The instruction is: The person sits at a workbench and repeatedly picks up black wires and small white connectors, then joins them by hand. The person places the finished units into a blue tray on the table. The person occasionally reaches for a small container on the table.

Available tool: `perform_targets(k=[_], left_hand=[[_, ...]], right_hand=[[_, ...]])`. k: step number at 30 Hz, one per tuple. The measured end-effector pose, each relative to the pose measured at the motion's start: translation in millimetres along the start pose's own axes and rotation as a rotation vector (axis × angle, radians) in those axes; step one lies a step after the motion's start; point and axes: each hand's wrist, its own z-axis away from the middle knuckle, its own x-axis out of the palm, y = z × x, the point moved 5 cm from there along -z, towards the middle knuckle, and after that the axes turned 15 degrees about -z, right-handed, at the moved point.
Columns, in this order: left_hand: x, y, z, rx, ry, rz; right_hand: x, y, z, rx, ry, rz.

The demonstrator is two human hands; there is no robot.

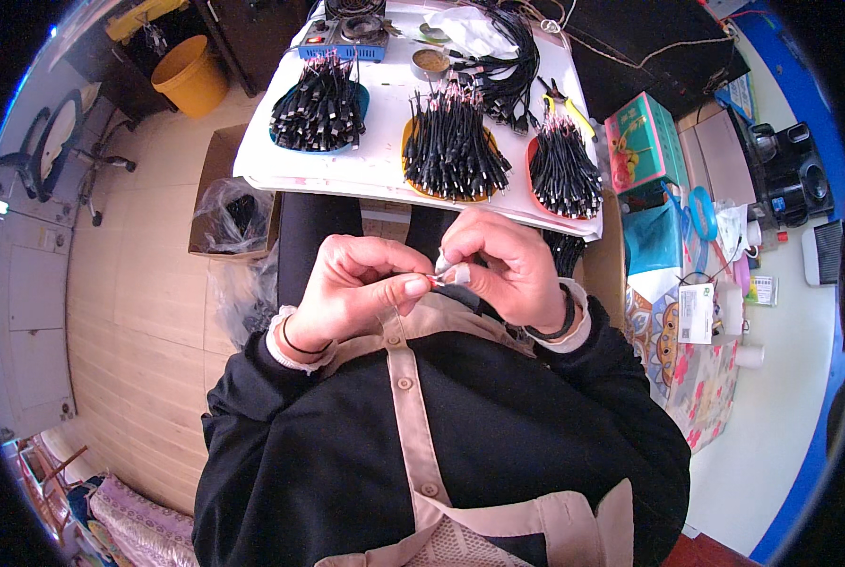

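Observation:
Above my lap, just short of the table's near edge, both hands meet fingertip to fingertip. My left hand [361, 283] is closed, thumb and forefinger pinching a thin wire [433, 278] with a reddish tint, mostly hidden by the fingers. From the other side my right hand [509, 265] pinches at the same spot, with white tape wrapped round its thumb and forefinger. Beyond them on the table stand bundles of short black cables with bare wire ends up: one in a blue tray [365, 106], one in a yellow tray [407, 151], one in a red tray [532, 163].
On the white table [262, 163] are a blue electric device [358, 47], a round tin [431, 62], yellow-handled pliers [574, 111] and loose black cables [512, 57]. A cardboard box [216, 203] with plastic bags stands left. A green-pink box [638, 142] is right.

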Motion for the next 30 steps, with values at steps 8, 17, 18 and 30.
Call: perform_targets(k=[8, 17, 18, 30], left_hand=[[-9.0, 3.6, -10.3, -0.001, 0.099, -0.032], [-10.3, 43.8, -21.0, 0.707, 0.408, -1.27], [-8.3, 44.5, -21.7, 0.771, 0.422, -1.408], [-47.4, 31.5, -50.5, 0.002, 0.18, -0.257]], right_hand=[[0.4, -33.0, -11.5, -0.444, -0.063, 0.585], [-2.1, -0.3, -34.2, -0.013, 0.297, 0.357], [-2.4, 9.6, -32.7, 0.165, 0.344, 0.239], [-27.8, -16.9, -76.0, -0.144, -0.005, 0.403]])
